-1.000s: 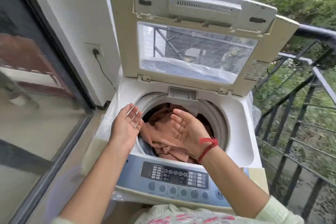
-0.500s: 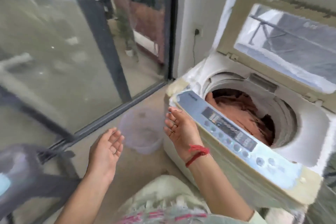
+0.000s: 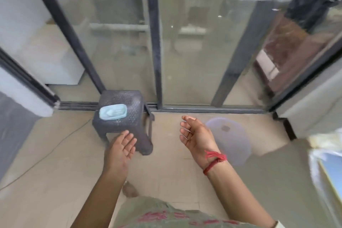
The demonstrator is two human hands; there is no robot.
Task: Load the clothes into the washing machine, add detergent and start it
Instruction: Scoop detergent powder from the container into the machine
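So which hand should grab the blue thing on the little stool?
Probably the left. The left hand is open and hovers by the near edge of the stool, just short of the blue packet. The right hand is open too, but off to the stool's side, by the pale tub.

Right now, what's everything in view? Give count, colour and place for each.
stool: one, dark grey, on the floor by the door track
pouch: one, light blue, lying on the stool
tub: one, see-through lilac, on the floor right of the right hand
glass doors: several panels, dark frames, across the back
washing machine: one corner, white and blue, right edge, blurred
wrist thread: one, red, right wrist
left hand: open, empty, by the stool's front
right hand: open, empty, left of the tub
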